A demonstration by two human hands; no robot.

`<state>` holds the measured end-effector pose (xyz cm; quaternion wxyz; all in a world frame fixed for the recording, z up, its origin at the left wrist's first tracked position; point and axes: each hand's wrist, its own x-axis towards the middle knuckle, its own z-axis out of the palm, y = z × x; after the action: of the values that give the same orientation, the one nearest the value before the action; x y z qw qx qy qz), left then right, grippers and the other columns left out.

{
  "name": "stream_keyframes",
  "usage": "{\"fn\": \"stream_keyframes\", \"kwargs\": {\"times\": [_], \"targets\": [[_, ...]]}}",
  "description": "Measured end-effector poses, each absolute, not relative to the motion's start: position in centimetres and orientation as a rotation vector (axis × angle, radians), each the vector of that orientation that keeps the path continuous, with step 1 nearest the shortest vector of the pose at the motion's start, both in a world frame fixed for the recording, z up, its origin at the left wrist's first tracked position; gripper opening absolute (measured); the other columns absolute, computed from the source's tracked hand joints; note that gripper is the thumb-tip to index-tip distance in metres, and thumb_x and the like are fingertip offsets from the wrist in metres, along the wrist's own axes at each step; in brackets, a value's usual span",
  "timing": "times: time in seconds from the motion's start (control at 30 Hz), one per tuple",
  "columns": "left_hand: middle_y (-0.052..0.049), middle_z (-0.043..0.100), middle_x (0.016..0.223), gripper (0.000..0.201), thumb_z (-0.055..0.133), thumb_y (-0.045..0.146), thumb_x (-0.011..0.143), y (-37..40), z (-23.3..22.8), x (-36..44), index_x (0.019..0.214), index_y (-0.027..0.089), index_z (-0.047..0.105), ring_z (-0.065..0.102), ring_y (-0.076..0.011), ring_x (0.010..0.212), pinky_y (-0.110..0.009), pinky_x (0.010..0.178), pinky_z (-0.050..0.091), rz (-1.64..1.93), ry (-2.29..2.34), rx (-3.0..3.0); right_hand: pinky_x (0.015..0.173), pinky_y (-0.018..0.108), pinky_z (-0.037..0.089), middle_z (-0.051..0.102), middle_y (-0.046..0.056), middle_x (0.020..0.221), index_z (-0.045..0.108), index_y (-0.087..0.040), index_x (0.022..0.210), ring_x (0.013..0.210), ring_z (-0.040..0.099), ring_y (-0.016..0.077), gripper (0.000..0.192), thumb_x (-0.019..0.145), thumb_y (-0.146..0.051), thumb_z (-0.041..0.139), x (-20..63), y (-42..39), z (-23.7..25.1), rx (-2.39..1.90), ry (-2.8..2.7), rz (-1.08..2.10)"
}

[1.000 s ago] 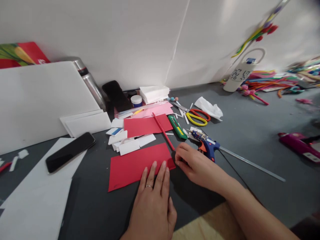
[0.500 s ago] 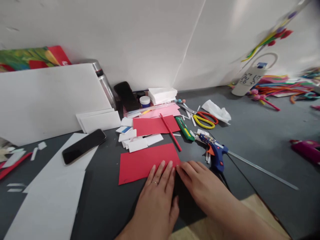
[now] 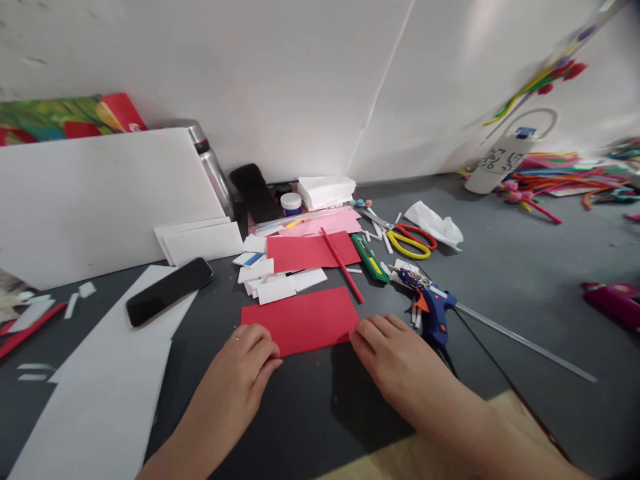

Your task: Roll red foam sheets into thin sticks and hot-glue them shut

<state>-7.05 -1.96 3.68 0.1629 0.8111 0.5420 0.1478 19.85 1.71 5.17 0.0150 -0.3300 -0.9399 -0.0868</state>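
Observation:
A red paper rectangle (image 3: 305, 319) lies flat on the dark grey table (image 3: 500, 267) in front of me. My left hand (image 3: 245, 363) rests with curled fingers on its near left corner. My right hand (image 3: 395, 353) touches its near right corner with the fingertips. Whether either hand pinches the paper is hidden. A red pencil (image 3: 341, 264) lies slanted just beyond the sheet. A blue glue gun (image 3: 431, 309) sits just right of my right hand.
Beyond are a second red sheet (image 3: 305, 251), pink paper, white foam pieces (image 3: 275, 288), a green cutter (image 3: 369, 257), yellow-red scissors (image 3: 410, 240), a metal ruler (image 3: 525, 341). A black phone (image 3: 169, 290) lies on white sheets (image 3: 100, 393) at left. A white board (image 3: 95, 200) leans on the wall.
My left hand has slid from the sheet's right end to its near left corner. The sheet's near edge now lies level. My right hand stays at the right corner.

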Motion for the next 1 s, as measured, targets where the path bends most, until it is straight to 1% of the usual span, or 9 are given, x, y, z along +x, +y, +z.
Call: {"fn": "stream_keyframes", "kwargs": {"times": [0.1, 0.2, 0.37, 0.5, 0.57, 0.67, 0.83, 0.93, 1.0], "targets": [[-0.003, 0.057, 0.092, 0.014, 0.051, 0.018, 0.098, -1.4, 4.1, -6.5, 0.086, 0.02, 0.058, 0.054, -0.0219, 0.086, -0.04, 0.079, 0.046, 0.353, 1.543, 2.247, 0.068, 0.039, 0.038, 0.063, 0.01, 0.086, 0.068, -0.014, 0.092, 0.077, 0.054, 0.025, 0.01, 0.085, -0.009, 0.062, 18.7, 2.4, 5.8, -1.017, -2.942, -0.065], [-0.003, 0.057, 0.09, 0.014, 0.052, 0.017, 0.097, -0.8, 4.5, -6.1, 0.083, 0.019, 0.055, 0.053, -0.0215, 0.084, -0.038, 0.076, 0.044, 0.294, 1.556, 2.19, 0.076, 0.038, 0.042, 0.062, 0.008, 0.093, 0.065, -0.015, 0.091, 0.084, 0.055, 0.024, 0.008, 0.09, -0.01, 0.058, 17.5, 3.3, 5.9, -0.994, -2.922, 0.208], [-0.004, 0.056, 0.091, 0.019, 0.046, 0.016, 0.099, -0.4, 4.5, -5.9, 0.081, 0.018, 0.052, 0.052, -0.0215, 0.083, -0.038, 0.075, 0.044, 0.274, 1.528, 2.216, 0.079, 0.032, 0.045, 0.06, 0.008, 0.096, 0.06, -0.014, 0.089, 0.088, 0.053, 0.0201, 0.01, 0.092, -0.006, 0.055, 17.3, 4.1, 4.9, -1.003, -2.771, 0.532], [-0.006, 0.056, 0.094, 0.022, 0.036, 0.017, 0.101, -0.7, 4.0, -5.9, 0.086, 0.019, 0.051, 0.051, -0.0213, 0.082, -0.038, 0.075, 0.044, 0.355, 1.488, 2.314, 0.082, 0.035, 0.045, 0.06, 0.01, 0.101, 0.059, -0.014, 0.095, 0.089, 0.051, 0.021, 0.012, 0.096, -0.008, 0.049, 18.0, 4.1, 4.0, -0.911, -2.772, 0.441], [-0.005, 0.056, 0.091, 0.024, 0.032, 0.018, 0.102, -0.8, 3.7, -5.9, 0.086, 0.019, 0.05, 0.05, -0.0211, 0.08, -0.037, 0.074, 0.045, 0.373, 1.477, 2.329, 0.084, 0.038, 0.045, 0.06, 0.011, 0.104, 0.059, -0.014, 0.1, 0.092, 0.051, 0.0227, 0.007, 0.097, -0.016, 0.053, 18.1, 4.1, 3.7, -0.911, -2.759, 0.41], [-0.004, 0.056, 0.087, 0.026, 0.03, 0.02, 0.103, -0.8, 3.4, -6.0, 0.086, 0.02, 0.049, 0.05, -0.0202, 0.077, -0.036, 0.071, 0.045, 0.409, 1.47, 2.332, 0.088, 0.038, 0.043, 0.061, 0.009, 0.106, 0.06, -0.016, 0.104, 0.097, 0.052, 0.0238, 0.01, 0.097, -0.022, 0.057, 18.1, 4.3, 3.5, -0.887, -2.756, 0.398], [-0.003, 0.058, 0.084, 0.026, 0.032, 0.021, 0.103, -0.7, 3.6, -6.4, 0.084, 0.02, 0.05, 0.053, -0.019, 0.075, -0.033, 0.069, 0.046, 0.418, 1.453, 2.328, 0.094, 0.039, 0.037, 0.064, 0.008, 0.115, 0.061, -0.016, 0.101, 0.103, 0.052, 0.0214, 0.02, 0.102, -0.013, 0.042, 18.0, 4.4, 4.1, -0.751, -2.795, 0.396], [-0.005, 0.06, 0.094, 0.018, 0.039, 0.023, 0.102, -0.9, 3.8, -6.3, 0.099, 0.019, 0.057, 0.056, -0.0205, 0.082, -0.035, 0.074, 0.049, 0.404, 1.424, 2.369, 0.092, 0.038, 0.037, 0.066, 0.009, 0.11, 0.061, -0.015, 0.101, 0.097, 0.053, 0.0204, 0.02, 0.103, -0.014, 0.041, 17.9, 4.2, 4.3, -0.723, -2.843, 0.371], [-0.007, 0.06, 0.099, 0.021, 0.043, 0.022, 0.101, -1.1, 3.8, -6.1, 0.114, 0.019, 0.059, 0.056, -0.022, 0.087, -0.037, 0.076, 0.05, 0.383, 1.382, 2.444, 0.091, 0.038, 0.037, 0.066, 0.009, 0.107, 0.06, -0.015, 0.098, 0.095, 0.054, 0.0206, 0.019, 0.103, -0.016, 0.042, 17.9, 4.0, 4.2, -0.721, -2.865, 0.332]]}}
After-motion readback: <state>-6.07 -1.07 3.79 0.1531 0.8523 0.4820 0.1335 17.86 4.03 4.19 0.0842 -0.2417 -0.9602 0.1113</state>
